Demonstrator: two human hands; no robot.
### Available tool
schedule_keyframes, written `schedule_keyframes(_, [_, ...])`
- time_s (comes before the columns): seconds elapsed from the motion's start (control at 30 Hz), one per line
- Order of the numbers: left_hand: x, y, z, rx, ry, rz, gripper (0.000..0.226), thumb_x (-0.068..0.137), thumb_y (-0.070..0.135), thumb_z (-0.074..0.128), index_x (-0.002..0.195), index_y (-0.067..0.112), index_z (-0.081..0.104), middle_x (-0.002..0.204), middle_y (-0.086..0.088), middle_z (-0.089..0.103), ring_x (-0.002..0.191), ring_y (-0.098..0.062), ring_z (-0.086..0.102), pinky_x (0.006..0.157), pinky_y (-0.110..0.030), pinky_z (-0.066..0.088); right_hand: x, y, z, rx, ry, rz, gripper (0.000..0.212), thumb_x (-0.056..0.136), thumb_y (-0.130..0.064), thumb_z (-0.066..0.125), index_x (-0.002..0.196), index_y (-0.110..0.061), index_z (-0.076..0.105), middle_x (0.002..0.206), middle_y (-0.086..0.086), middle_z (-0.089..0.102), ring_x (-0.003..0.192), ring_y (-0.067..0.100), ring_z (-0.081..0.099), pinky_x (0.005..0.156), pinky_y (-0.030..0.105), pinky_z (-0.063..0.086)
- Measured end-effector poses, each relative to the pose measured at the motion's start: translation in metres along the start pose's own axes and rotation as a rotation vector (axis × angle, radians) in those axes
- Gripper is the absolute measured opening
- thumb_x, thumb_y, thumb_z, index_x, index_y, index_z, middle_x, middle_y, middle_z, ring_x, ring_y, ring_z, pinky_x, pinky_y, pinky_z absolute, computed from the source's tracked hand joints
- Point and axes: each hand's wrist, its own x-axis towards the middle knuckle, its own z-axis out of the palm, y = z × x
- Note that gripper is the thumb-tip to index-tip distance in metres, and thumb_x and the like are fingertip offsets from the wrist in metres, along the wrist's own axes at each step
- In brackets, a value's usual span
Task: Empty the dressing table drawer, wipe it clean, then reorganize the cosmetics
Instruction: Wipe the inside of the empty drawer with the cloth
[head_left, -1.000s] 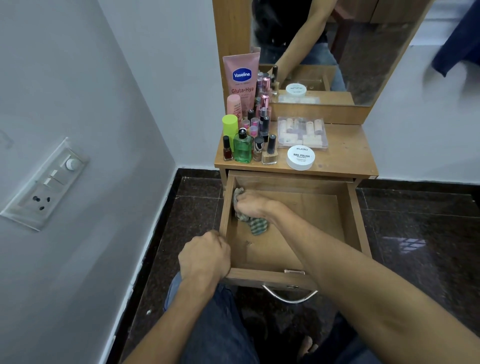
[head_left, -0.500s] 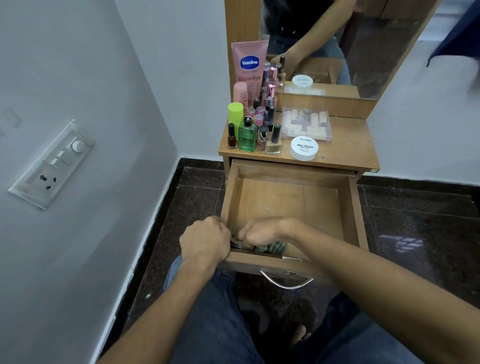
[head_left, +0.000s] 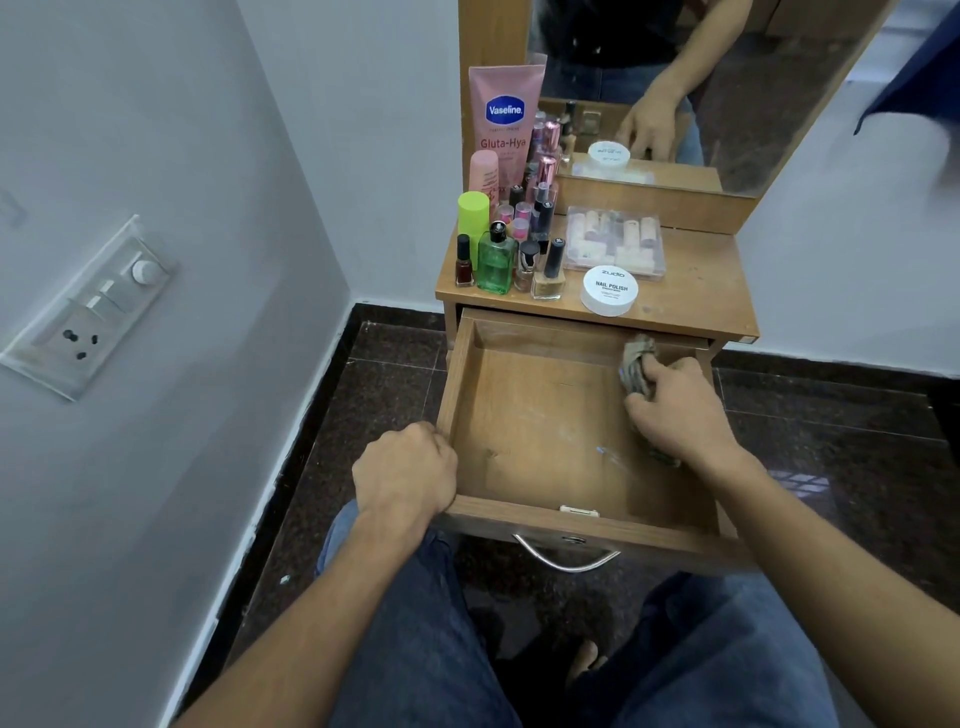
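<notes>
The wooden drawer (head_left: 524, 415) of the dressing table is pulled out and holds nothing but a cloth. My right hand (head_left: 678, 410) presses a crumpled greenish cloth (head_left: 636, 364) against the drawer's far right corner. My left hand (head_left: 405, 470) grips the drawer's front left corner with closed fingers. On the table top (head_left: 696, 291) stand the cosmetics: a pink Vaseline tube (head_left: 505, 122), a green bottle (head_left: 495, 262), nail polish bottles (head_left: 548, 273), a white nail polish remover jar (head_left: 609, 291) and a clear box of small tubes (head_left: 615, 241).
A mirror (head_left: 727, 78) rises behind the table top. A grey wall with a switch panel (head_left: 88, 306) runs close on the left. Dark tiled floor (head_left: 841, 441) surrounds the table. My knees in blue jeans (head_left: 415, 623) sit under the drawer's metal handle (head_left: 566, 558).
My right hand has carried the cloth from the drawer's far left, along the front edge, to the far right corner. My left hand has kept its grip on the front left corner.
</notes>
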Motion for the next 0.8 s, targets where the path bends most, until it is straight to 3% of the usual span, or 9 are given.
schedule_keyframes(0.07, [0.0,0.0,0.001,0.001,0.004,-0.001,0.037,0.101,0.028,0.036,0.105,0.02,0.072,0.104,-0.012,0.074,0.095,-0.035,0.068,0.079,-0.039,0.05,-0.004,0.002,0.012,-0.052,0.01,0.05,0.045,0.095,-0.025,0.052,0.138,-0.011,0.051,0.131,0.02,0.042,0.107,0.045,0.056,0.095,0.045,0.048])
schedule_keyframes(0.17, [0.001,-0.002,0.003,0.002,0.007,0.003,0.036,0.101,0.028,0.036,0.103,0.02,0.072,0.102,-0.01,0.074,0.094,-0.034,0.069,0.076,-0.037,0.048,-0.003,0.005,0.032,-0.079,-0.009,0.103,0.049,0.099,-0.025,0.049,0.145,-0.01,0.044,0.134,0.024,0.037,0.106,0.051,0.055,0.097,0.049,0.046])
schedule_keyframes(0.33, [0.004,-0.004,0.005,0.003,0.002,0.009,0.037,0.101,0.029,0.036,0.102,0.02,0.072,0.101,-0.01,0.074,0.093,-0.034,0.068,0.075,-0.037,0.047,0.02,0.004,0.038,-0.094,-0.132,0.149,0.043,0.102,-0.026,0.045,0.141,-0.009,0.049,0.142,0.025,0.032,0.114,0.051,0.052,0.105,0.049,0.042])
schedule_keyframes(0.6, [0.004,-0.004,0.006,-0.006,0.003,0.026,0.035,0.1,0.028,0.037,0.097,0.02,0.071,0.097,-0.01,0.073,0.089,-0.034,0.068,0.076,-0.038,0.049,0.038,-0.013,0.035,-0.166,-0.201,-0.009,0.04,0.097,-0.024,0.054,0.136,-0.017,0.057,0.142,0.018,0.037,0.115,0.048,0.056,0.102,0.043,0.045])
schedule_keyframes(0.8, [0.004,-0.003,0.004,0.002,-0.012,0.028,0.036,0.101,0.028,0.036,0.099,0.02,0.071,0.097,-0.01,0.074,0.09,-0.034,0.068,0.076,-0.037,0.049,0.052,-0.054,0.056,-0.098,-0.279,-0.215,0.042,0.101,-0.033,0.053,0.144,-0.029,0.054,0.139,0.012,0.04,0.124,0.043,0.051,0.112,0.041,0.039])
